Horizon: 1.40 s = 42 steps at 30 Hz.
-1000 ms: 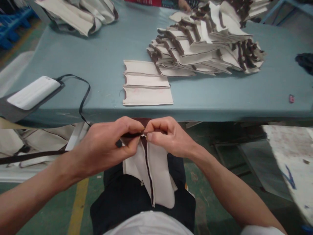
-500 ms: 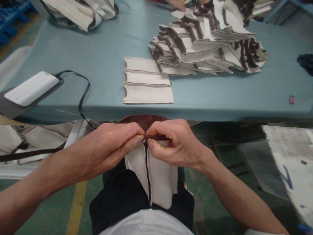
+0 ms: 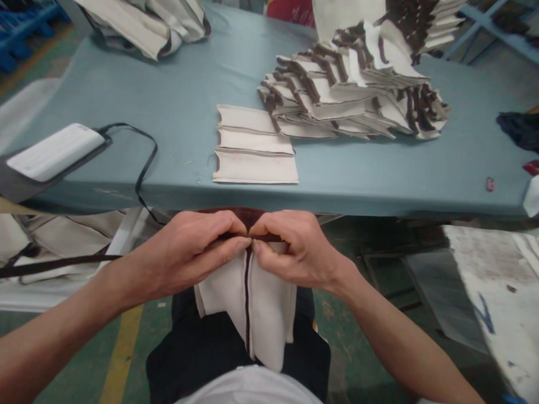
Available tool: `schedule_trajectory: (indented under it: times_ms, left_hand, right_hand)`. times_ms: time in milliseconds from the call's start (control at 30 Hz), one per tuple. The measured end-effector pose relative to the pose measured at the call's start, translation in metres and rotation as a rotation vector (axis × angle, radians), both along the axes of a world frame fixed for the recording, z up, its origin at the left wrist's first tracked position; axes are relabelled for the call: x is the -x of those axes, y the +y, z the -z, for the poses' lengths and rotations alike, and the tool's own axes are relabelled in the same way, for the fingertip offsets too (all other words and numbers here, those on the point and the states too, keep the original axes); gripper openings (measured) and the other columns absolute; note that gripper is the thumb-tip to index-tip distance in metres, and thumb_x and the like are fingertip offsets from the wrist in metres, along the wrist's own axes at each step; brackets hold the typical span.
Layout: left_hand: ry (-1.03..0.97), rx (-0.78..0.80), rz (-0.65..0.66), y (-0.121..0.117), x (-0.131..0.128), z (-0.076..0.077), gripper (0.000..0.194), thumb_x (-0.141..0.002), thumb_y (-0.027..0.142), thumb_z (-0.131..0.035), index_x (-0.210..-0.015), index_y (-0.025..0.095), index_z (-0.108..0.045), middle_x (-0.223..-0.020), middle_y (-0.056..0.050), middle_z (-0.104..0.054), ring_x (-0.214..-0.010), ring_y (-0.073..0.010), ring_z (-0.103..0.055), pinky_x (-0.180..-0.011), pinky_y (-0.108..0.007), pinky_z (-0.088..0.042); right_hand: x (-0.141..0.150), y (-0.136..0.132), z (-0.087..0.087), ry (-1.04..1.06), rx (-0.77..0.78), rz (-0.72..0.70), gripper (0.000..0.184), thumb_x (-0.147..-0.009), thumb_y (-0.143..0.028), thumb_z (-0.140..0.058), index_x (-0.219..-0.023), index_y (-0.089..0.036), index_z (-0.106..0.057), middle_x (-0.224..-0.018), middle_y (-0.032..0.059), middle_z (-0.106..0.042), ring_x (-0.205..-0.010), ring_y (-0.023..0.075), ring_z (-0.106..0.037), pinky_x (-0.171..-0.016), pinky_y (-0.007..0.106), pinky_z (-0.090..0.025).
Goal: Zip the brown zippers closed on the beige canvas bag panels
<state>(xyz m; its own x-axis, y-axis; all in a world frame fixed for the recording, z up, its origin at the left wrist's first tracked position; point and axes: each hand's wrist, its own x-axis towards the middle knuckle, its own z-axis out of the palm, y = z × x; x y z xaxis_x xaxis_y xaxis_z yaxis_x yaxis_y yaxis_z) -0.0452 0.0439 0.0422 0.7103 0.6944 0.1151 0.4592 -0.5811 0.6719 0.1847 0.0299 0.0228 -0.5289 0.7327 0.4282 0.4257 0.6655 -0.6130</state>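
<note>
Between both hands hangs a sewn fabric piece, cream on the side facing me, with a dark brown seam down its middle. My left hand pinches its top edge just left of the seam, thumb against fingers. On the other side of the seam, my right hand pinches the same edge, and the fingertips of the two hands nearly meet. Some brown material shows behind and between the hands. The lower part of the piece drapes over my dark trousers. What lies right under the fingertips is hidden.
The blue-green covered table ends just beyond my hands. On it lie a three-panel cream piece, a heap of similar pieces, folded fabric and a white device with a black strap. A worn white board stands at right.
My hands stay pinched at the seam, shifting slightly, and the hanging panels have swung and spread a little. A co-worker's hand behind the heap has gone; a pale sheet now shows there.
</note>
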Motion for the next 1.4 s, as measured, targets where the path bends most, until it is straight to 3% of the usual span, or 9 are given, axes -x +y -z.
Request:
schedule_trajectory:
  times_ms: [200,333,533,700,833,1000,1167,1300,1400]
  left_hand:
    - [0.143,0.031,-0.017,-0.001,-0.006,-0.024,0.012,-0.092,0.021,-0.056,-0.085,0.021,-0.066,-0.067,0.006,-0.065,-0.058,-0.0104,-0.055,-0.056,-0.025,-0.033]
    - [0.153,-0.080,-0.039,-0.005,-0.015,-0.035,0.014,-0.080,0.015,-0.054,-0.069,0.021,-0.050,-0.057,0.007,-0.050,-0.049,-0.0088,-0.040,-0.051,-0.027,-0.024]
    - [-0.101,-0.021,-0.031,-0.011,-0.021,-0.020,0.021,-0.081,0.009,-0.051,-0.065,0.021,-0.044,-0.056,0.009,-0.036,-0.049,-0.0064,-0.032,-0.048,-0.022,-0.025]
    - [-0.327,0.229,0.015,-0.010,-0.018,-0.010,0.029,-0.089,0.016,-0.062,-0.065,0.021,-0.046,-0.056,0.007,-0.045,-0.050,-0.0090,-0.037,-0.045,-0.024,-0.028]
    - [-0.496,0.421,0.076,-0.011,-0.018,-0.006,0.027,-0.086,0.013,-0.066,-0.068,0.021,-0.049,-0.059,0.006,-0.047,-0.050,-0.0092,-0.039,-0.046,-0.023,-0.032]
    - [-0.638,0.615,0.197,-0.011,-0.023,0.004,0.032,-0.089,0.020,-0.074,-0.065,0.019,-0.053,-0.061,0.005,-0.053,-0.052,-0.0086,-0.044,-0.050,-0.022,-0.036]
    - [-0.769,0.727,-0.005,-0.017,-0.031,0.024,0.044,-0.089,0.049,-0.079,-0.067,0.018,-0.057,-0.060,0.004,-0.048,-0.050,-0.0085,-0.037,-0.044,-0.021,-0.030]
    - [-0.890,0.766,-0.127,-0.013,-0.037,0.035,0.045,-0.086,0.045,-0.083,-0.068,0.019,-0.051,-0.062,0.006,-0.045,-0.050,-0.0076,-0.037,-0.044,-0.019,-0.030]
    - [-0.856,0.700,-0.114,-0.003,-0.035,0.032,0.045,-0.087,0.043,-0.083,-0.069,0.020,-0.049,-0.061,0.007,-0.042,-0.051,-0.0074,-0.034,-0.045,-0.019,-0.028]
  right_hand:
    - [0.002,-0.007,-0.019,-0.264,-0.259,0.026,0.023,-0.094,-0.014,-0.053,-0.078,-0.017,-0.070,-0.069,0.0018,-0.070,-0.063,0.0164,-0.058,-0.065,0.033,-0.036]
    - [0.001,-0.011,-0.034,-0.304,-0.320,0.025,0.028,-0.097,-0.012,-0.053,-0.076,-0.015,-0.071,-0.067,0.0021,-0.069,-0.063,0.0170,-0.056,-0.064,0.035,-0.034]
    - [-0.006,-0.004,-0.025,0.059,0.072,-0.107,0.013,-0.092,-0.018,-0.062,-0.082,-0.014,-0.070,-0.070,-0.0012,-0.065,-0.064,0.0115,-0.055,-0.064,0.028,-0.039]
    - [0.009,0.003,-0.002,0.537,0.648,-0.298,0.044,-0.091,-0.038,-0.078,-0.063,-0.018,-0.052,-0.060,-0.0084,-0.040,-0.053,0.0057,-0.031,-0.047,0.022,-0.025]
    - [0.022,-0.002,0.008,0.716,0.857,-0.368,0.057,-0.086,-0.053,-0.083,-0.058,-0.020,-0.045,-0.057,-0.0085,-0.036,-0.052,0.0060,-0.028,-0.047,0.023,-0.025]
    - [0.024,-0.011,0.016,0.750,0.931,-0.336,0.068,-0.079,-0.068,-0.082,-0.054,-0.022,-0.038,-0.056,-0.0081,-0.033,-0.052,0.0063,-0.026,-0.047,0.024,-0.024]
    - [0.027,-0.011,0.027,0.747,0.941,-0.240,0.070,-0.080,-0.072,-0.077,-0.056,-0.024,-0.033,-0.055,-0.0088,-0.028,-0.052,0.0064,-0.021,-0.048,0.026,-0.018]
    - [0.029,0.003,0.025,0.739,0.880,-0.168,0.070,-0.082,-0.075,-0.073,-0.056,-0.024,-0.032,-0.055,-0.0089,-0.027,-0.051,0.0067,-0.021,-0.047,0.026,-0.018]
    - [0.023,0.016,0.017,0.706,0.791,-0.141,0.066,-0.083,-0.067,-0.076,-0.057,-0.024,-0.033,-0.056,-0.0089,-0.027,-0.052,0.0073,-0.023,-0.048,0.026,-0.019]
